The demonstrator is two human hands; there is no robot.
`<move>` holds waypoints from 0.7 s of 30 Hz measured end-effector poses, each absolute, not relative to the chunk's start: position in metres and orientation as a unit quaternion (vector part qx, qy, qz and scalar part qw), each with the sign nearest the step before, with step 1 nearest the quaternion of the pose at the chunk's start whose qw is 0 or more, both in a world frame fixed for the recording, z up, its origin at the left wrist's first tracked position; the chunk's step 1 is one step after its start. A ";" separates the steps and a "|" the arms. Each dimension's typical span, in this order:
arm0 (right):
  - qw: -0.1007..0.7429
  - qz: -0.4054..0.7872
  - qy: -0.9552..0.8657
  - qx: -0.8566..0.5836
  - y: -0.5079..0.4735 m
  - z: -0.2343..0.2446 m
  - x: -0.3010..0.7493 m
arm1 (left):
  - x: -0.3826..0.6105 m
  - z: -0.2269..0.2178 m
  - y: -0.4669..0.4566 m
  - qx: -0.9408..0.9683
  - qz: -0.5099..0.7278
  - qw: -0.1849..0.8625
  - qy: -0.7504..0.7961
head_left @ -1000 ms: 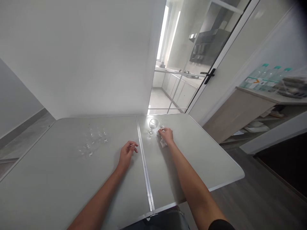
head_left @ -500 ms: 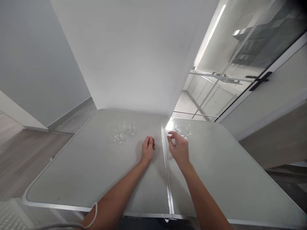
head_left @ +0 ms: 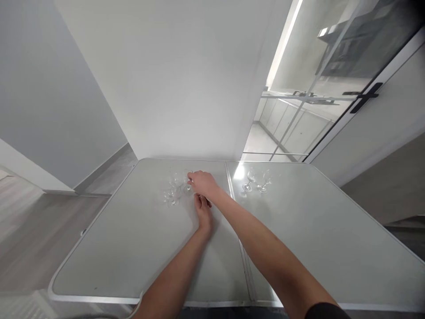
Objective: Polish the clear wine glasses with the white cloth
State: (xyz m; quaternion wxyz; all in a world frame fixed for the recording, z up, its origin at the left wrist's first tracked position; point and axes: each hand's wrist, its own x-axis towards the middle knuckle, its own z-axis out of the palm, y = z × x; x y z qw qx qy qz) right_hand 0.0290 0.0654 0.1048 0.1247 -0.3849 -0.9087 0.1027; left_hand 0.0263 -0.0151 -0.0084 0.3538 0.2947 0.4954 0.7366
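My right hand (head_left: 204,182) reaches across to the left half of the table, its fingers closed on a clear stemmed glass (head_left: 187,189) that stands upright; the hand hides part of it. Just below, my left hand (head_left: 203,213) lies loosely curled with its fingers drawn in, and nothing shows inside it. Left of the held glass stand more clear stemmed glasses (head_left: 173,198), close together and hard to tell apart. On the right half are two more, a stemmed glass (head_left: 247,182) and another stemmed glass (head_left: 263,184) beside it.
The pale folding table (head_left: 133,248) has a metal rim and a metal seam (head_left: 245,261) down its middle. A white wall (head_left: 186,88) rises at its far edge. To the right is a glazed door with a black handle (head_left: 365,96).
My right hand has moved left across the seam and closed on a glass. The left hand stays near its place, still curled. The view has shifted slightly.
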 end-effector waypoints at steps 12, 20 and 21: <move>0.412 0.450 -0.713 -0.347 0.029 0.085 0.167 | 0.033 0.001 -0.012 0.251 0.746 0.526 0.322; 0.433 0.566 -0.624 -0.319 0.022 0.059 0.189 | 0.019 0.001 -0.011 0.226 0.739 0.560 0.300; 0.465 0.567 -0.590 -0.338 0.024 0.055 0.191 | 0.018 0.002 -0.011 0.217 0.741 0.561 0.300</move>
